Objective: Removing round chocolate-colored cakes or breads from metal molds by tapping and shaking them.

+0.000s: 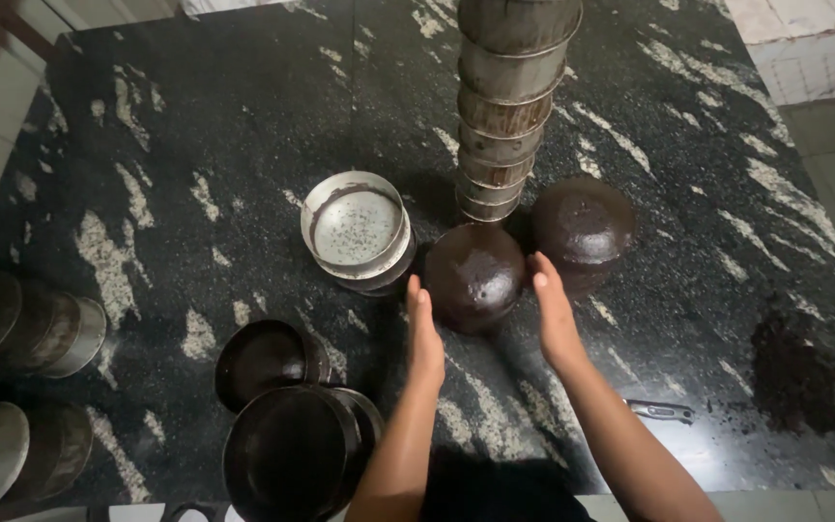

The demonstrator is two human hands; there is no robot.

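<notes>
Chocolate cake [475,275] sits between left hand [424,333] and right hand [555,314], fingers pressed together, flat.

Dim overhead light, soft glare on dark counter [195,145] (near bottom edge), corners blurred, slight wide-angle bending.

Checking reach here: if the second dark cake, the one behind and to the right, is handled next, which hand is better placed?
Probably the right hand. It flanks the near cake on the side facing the far cake; the left hand would have to cross over.
</notes>
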